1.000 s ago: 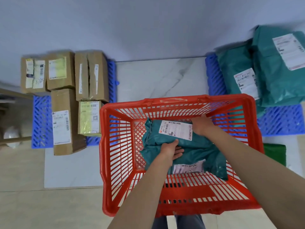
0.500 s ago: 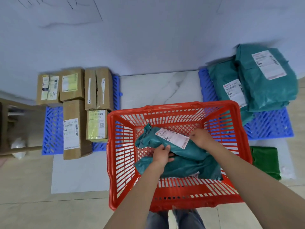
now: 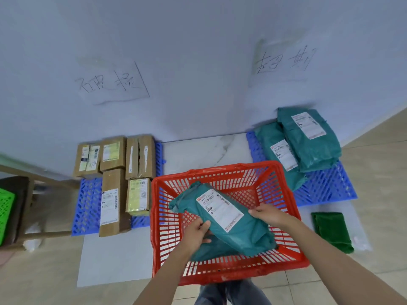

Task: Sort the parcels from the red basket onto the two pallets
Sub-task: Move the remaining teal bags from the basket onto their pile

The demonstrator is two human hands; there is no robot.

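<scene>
Both hands lift a teal mailer parcel (image 3: 222,219) over the red basket (image 3: 220,276): left hand (image 3: 196,232) and right hand (image 3: 267,214) curl round its edges. Another teal parcel (image 3: 211,249) remains inside (possibly the last). Boxes fill the left pallet (image 3: 88,205), mailers the right pallet (image 3: 326,188), on tiled floor against a pale wall.

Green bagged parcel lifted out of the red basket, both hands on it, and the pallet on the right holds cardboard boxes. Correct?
Not quite. The head view shows the right pallet holding green bagged parcels; the cardboard boxes sit on the left pallet. The rest stands: left hand and right hand both grip the green bagged parcel above the red basket.
</scene>
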